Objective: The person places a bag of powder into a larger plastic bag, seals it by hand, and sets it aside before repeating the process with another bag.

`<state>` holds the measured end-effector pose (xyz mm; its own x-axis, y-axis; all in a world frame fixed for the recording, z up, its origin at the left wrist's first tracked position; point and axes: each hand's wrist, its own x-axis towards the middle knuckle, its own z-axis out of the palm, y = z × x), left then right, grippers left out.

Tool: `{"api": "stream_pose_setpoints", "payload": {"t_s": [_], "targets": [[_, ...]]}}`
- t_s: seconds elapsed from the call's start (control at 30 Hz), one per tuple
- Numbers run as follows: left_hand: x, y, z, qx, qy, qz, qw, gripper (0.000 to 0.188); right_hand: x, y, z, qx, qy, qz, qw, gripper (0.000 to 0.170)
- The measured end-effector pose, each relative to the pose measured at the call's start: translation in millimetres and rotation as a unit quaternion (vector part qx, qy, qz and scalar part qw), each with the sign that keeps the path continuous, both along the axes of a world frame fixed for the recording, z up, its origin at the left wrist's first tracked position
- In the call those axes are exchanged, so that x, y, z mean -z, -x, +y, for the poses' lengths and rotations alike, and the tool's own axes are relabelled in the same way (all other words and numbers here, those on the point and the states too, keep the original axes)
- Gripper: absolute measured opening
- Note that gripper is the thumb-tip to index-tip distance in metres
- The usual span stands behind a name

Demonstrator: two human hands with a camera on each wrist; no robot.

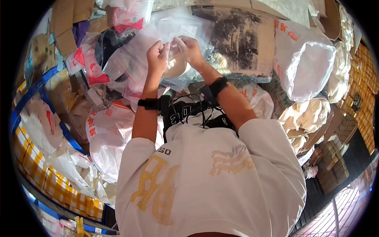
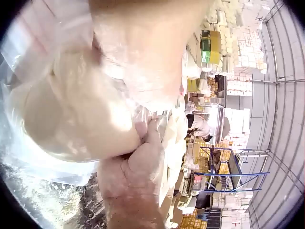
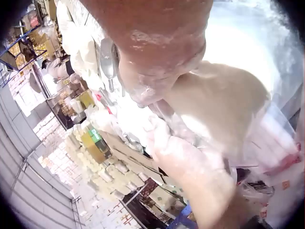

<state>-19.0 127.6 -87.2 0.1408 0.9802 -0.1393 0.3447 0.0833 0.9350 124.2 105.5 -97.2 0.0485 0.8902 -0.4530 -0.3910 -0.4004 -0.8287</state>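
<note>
A clear plastic bag with a pale cream filling lies beneath both hands, its rounded bulk shown closely in the left wrist view. My left hand pinches the bag's top edge between thumb and curled fingers. Close beside it, my right hand pinches the same edge, the two sets of fingertips almost meeting. Whitish powder dusts the skin of the right hand in its wrist view. Around the filled bag, more flat clear bags are spread over the work surface.
Right of the hands lies a dark, powder-marked board. An open white plastic bag with red print stands beyond it. Pink-and-white packets and a printed white bag crowd the left side. A blue frame borders the far left.
</note>
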Motion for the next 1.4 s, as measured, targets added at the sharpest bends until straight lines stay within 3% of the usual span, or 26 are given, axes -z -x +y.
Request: {"api": "stream_pose_setpoints", "payload": {"t_s": [0.17, 0.27, 0.37, 0.47, 0.57, 0.67, 0.87, 1.07, 1.27, 1.4], "targets": [[5, 3, 1, 0.003, 0.010, -0.009, 1.000, 0.047, 2, -11, 1, -0.020, -0.022, 0.071, 0.997, 0.022], [2, 5, 2, 0.034, 0.027, -0.007, 0.999, 0.042, 0, -14, 1, -0.027, 0.007, 0.035, 0.999, 0.019], [-8, -7, -2, -0.016, 0.066, -0.084, 0.994, 0.027, -4, -17, 1, -0.032, 0.003, 0.011, 0.999, 0.019], [-15, -2, -1, 0.041, 0.076, 0.025, 0.996, 0.017, 2, -18, -2, -0.041, -0.021, -0.039, 0.998, 0.020], [-9, -4, -2, 0.008, 0.110, 0.016, 0.994, 0.016, 5, -10, -3, -0.011, -0.022, -0.017, 1.000, 0.021], [1, 0, -1, -0.039, 0.146, -0.088, 0.985, 0.016, -2, -8, -2, 0.010, -0.004, 0.030, 0.999, 0.020], [-11, -9, -1, -0.084, 0.173, -0.215, 0.958, 0.019, -8, -22, -4, -0.075, -0.040, 0.038, 0.996, 0.026], [9, 0, 1, -0.061, 0.192, -0.168, 0.965, 0.018, 4, -17, -2, -0.039, -0.062, 0.063, 0.995, 0.019], [-3, 2, 0, 0.013, 0.133, 0.051, 0.990, 0.015, 7, -9, -4, 0.008, -0.025, 0.007, 1.000, 0.017], [0, 6, -5, -0.004, 0.085, 0.021, 0.996, 0.013, 3, -9, -1, 0.005, 0.005, 0.001, 1.000, 0.015]]}}
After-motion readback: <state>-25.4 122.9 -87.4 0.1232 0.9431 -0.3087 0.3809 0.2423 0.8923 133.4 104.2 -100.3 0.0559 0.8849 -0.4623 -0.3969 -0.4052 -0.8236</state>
